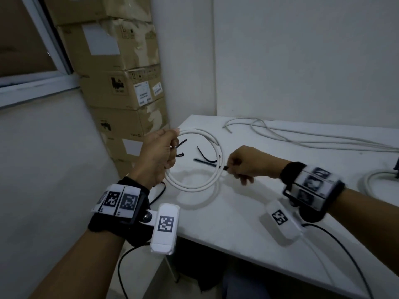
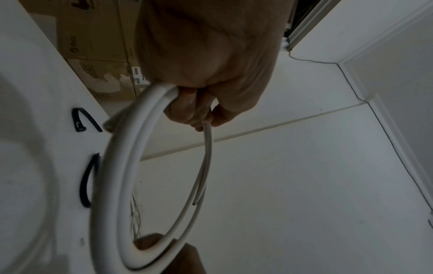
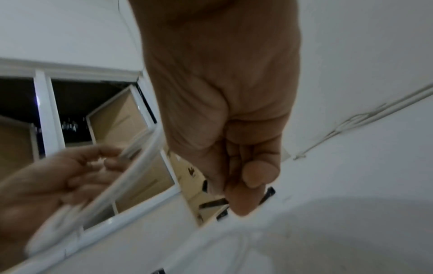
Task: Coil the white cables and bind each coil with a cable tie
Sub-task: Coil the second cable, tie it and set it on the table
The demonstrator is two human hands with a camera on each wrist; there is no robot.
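White cable coil [image 1: 195,167]: gripped by left hand [image 1: 157,156] above surface [image 1: 248,212] corner edge; right hand [image 1: 248,164] pinches black cable tie [image 1: 225,168] at coil's right side.

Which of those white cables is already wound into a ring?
The coil gripped by the left hand; the cables at the back lie loose and uncoiled.

white table [image 1: 237,223] with loose white cables [image 1: 302,139], black cable ties [image 1: 204,157] and a coiled cable [image 1: 375,180] at right
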